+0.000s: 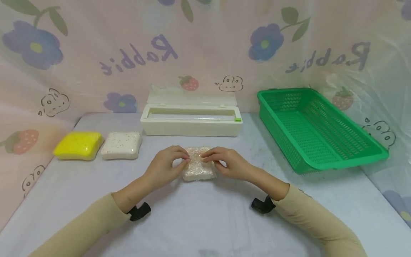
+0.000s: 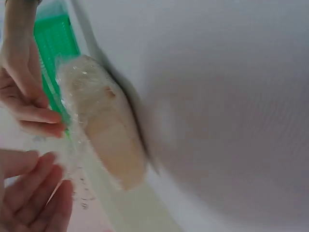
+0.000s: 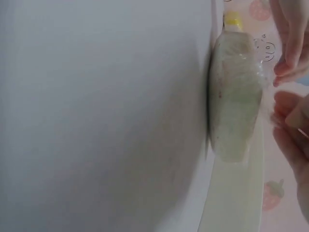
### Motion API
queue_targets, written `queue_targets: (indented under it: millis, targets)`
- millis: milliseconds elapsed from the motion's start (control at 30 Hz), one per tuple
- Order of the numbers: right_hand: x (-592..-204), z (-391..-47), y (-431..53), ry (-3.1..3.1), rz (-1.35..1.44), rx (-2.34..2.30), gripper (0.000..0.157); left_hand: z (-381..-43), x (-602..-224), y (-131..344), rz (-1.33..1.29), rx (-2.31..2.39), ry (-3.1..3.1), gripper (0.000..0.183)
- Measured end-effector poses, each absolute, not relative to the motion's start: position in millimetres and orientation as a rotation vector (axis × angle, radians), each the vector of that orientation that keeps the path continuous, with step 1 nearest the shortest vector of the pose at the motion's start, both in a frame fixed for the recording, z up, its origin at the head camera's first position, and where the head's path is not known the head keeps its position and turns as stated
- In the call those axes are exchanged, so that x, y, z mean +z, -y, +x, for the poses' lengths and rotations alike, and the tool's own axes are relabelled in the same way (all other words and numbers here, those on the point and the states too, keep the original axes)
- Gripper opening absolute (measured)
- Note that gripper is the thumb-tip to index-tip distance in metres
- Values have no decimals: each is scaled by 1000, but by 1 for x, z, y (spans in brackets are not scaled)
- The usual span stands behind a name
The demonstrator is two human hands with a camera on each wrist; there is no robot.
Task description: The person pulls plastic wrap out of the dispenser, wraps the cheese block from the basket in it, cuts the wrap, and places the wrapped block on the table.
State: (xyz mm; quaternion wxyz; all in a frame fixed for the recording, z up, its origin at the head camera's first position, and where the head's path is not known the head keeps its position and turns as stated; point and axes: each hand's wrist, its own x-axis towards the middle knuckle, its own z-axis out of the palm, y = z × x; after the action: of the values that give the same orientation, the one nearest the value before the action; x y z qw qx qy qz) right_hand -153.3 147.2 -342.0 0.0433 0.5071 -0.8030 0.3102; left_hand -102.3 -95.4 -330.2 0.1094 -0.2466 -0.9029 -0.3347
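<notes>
A pale, pillow-shaped bar (image 1: 199,166), like a soap bar, lies on the white table inside crinkled clear plastic film. In the left wrist view the film (image 2: 87,79) is bunched and shiny over its top. My left hand (image 1: 167,162) is at the bar's left edge, its thumb and forefinger tips close together and the other fingers loosely bent. Over the right edge comes my right hand (image 1: 229,162), fingers reaching across the top and thumb apart below. In the right wrist view the right fingertips (image 3: 280,104) are beside the film; no clear grip shows.
Behind the hands stands a white film dispenser box (image 1: 191,127) with its lid raised. A yellow bar (image 1: 78,145) and a white speckled bar (image 1: 121,145) lie at the left. At the right is a green slatted basket (image 1: 298,166). A printed curtain (image 1: 205,46) hangs behind.
</notes>
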Motion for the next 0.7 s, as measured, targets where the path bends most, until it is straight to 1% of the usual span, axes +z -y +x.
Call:
queue_targets:
  millis: [100, 233, 433, 533, 633, 700]
  targets:
    - [-343, -153, -151, 2524, 1654, 831, 39, -97, -331, 92, -866, -762, 2726, 15]
    - [-344, -153, -154, 2600, 1713, 711, 45, -93, -336, 89, -953, -603, 2827, 21]
    - [-344, -150, -155, 2640, 1743, 666, 48, -89, -338, 81, -1007, -444, 2872, 25]
    - [-345, -153, -154, 2596, 1721, 805, 50, -89, -336, 79, -942, -420, 2900, 26]
    - [-348, -161, -153, 2496, 1622, 1029, 56, -89, -334, 77, -881, -419, 2865, 25]
    - [-349, -170, -153, 2456, 1547, 1131, 61, -87, -334, 75, -896, -427, 2791, 24]
